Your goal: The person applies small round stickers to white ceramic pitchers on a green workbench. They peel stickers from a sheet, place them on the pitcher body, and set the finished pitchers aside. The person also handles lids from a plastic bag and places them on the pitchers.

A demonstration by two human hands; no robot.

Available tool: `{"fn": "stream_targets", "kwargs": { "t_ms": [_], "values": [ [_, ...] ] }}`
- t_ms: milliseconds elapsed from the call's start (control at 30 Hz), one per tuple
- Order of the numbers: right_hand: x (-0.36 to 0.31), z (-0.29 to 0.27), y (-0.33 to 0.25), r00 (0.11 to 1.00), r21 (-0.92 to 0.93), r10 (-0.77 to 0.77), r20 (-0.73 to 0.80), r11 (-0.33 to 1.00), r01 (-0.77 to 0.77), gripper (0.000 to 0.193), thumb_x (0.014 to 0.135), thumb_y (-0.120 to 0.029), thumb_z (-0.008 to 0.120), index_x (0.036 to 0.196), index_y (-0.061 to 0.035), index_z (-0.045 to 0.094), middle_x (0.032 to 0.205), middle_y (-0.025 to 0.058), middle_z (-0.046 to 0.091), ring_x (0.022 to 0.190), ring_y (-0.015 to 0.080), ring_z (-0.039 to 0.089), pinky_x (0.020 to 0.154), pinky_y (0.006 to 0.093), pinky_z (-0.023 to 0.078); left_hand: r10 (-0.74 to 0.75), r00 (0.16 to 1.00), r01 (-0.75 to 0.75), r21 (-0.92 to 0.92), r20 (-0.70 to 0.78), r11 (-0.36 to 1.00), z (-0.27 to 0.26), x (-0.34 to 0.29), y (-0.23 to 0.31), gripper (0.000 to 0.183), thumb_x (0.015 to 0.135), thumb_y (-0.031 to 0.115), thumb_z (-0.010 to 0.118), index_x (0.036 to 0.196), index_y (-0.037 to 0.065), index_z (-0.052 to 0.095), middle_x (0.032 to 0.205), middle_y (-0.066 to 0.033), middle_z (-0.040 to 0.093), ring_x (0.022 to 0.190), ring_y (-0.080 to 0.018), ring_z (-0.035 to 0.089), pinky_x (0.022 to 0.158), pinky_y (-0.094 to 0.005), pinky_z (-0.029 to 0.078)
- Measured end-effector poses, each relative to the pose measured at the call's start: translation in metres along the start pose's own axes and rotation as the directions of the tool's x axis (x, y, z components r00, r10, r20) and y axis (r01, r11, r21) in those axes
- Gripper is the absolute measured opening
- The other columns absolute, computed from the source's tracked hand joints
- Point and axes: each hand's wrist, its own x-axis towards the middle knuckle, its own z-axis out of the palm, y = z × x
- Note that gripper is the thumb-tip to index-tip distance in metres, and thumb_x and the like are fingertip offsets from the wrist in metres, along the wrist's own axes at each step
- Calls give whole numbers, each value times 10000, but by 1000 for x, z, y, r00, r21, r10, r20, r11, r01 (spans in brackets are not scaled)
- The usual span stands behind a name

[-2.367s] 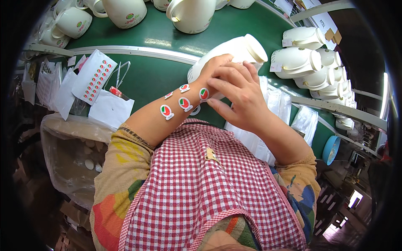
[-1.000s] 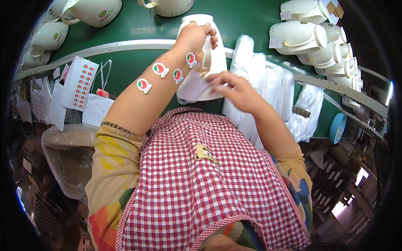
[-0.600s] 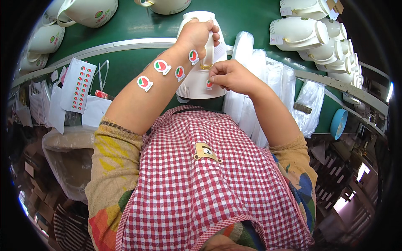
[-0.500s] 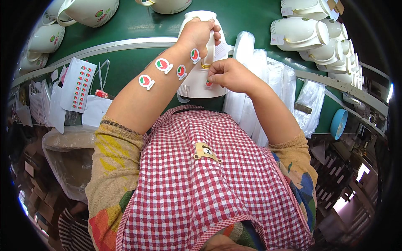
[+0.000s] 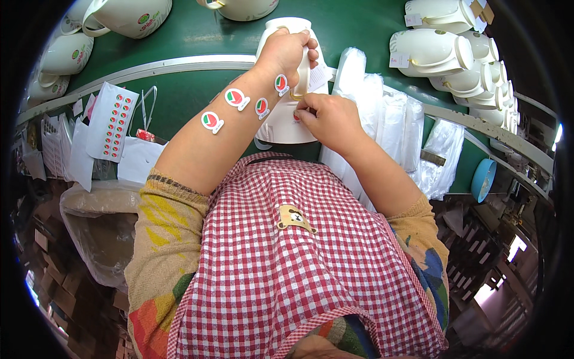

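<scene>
A white ceramic jug (image 5: 281,133) lies on its side in front of me, handle up. My left hand (image 5: 286,52) is closed round its handle. My right hand (image 5: 330,119) has its fingers drawn together against the jug's side, at a small red round sticker (image 5: 296,118) mostly hidden by the fingertips. A gold tie (image 5: 296,96) loops at the handle, and a white paper tag (image 5: 317,78) hangs beside it. Several red-and-green stickers (image 5: 235,99) are stuck along my left forearm.
Clear plastic sleeves (image 5: 388,122) are piled right of the jug. More white jugs stand at the far left (image 5: 134,18) and right (image 5: 430,51). A sticker sheet (image 5: 110,119) leans at left, above a plastic-lined bin (image 5: 98,206). A blue bowl (image 5: 483,179) sits at right.
My right hand has turned a little, its wrist lower and its fingers covering more of the red sticker. The left hand keeps its grip on the handle.
</scene>
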Motion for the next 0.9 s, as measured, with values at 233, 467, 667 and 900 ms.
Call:
{"fn": "stream_targets", "kwargs": {
  "t_ms": [233, 467, 667, 900],
  "values": [
    [3, 1, 9, 961, 34, 167, -220, 986, -163, 690, 646, -386, 780, 1199, -86, 496, 1119, 146, 581, 1006, 309, 582, 814, 416, 465, 19, 1000, -19, -2, -15, 1000, -3, 5, 0, 71, 949, 87, 461, 973, 44, 409, 771, -54, 532, 610, -134, 508, 566, -297, 449],
    [-36, 30, 42, 992, 94, 39, -116, 995, -28, 1097, 590, -441, 813, 1437, -27, 253, 1460, 233, 269, 1329, 368, 312, 1062, 448, 261, -20, 1000, 20, -28, 2, 999, -4, 4, -3, 63, 941, 72, 463, 973, 25, 438, 768, -53, 536, 620, -143, 517, 572, -304, 459],
    [-7, -76, 44, 928, 941, 319, -195, 327, 86, 266, 862, -125, 652, 1065, 47, 637, 877, 50, 647, 750, 96, 572, 665, 235, 466, 93, 925, -192, 242, 368, 951, 46, -42, -1, 125, 939, 107, 495, 1031, 22, 491, 779, -51, 565, 615, -131, 542, 575, -286, 477],
    [80, -111, 97, 861, 918, 329, -388, 218, 331, 174, 817, -46, 664, 978, -14, 605, 903, 35, 636, 695, 65, 532, 588, 191, 411, 385, 740, -631, 767, 552, 114, 73, 34, 20, 295, 858, 252, 648, 1101, 97, 586, 998, -133, 668, 902, -305, 636, 763, -376, 500]
  ]
}}
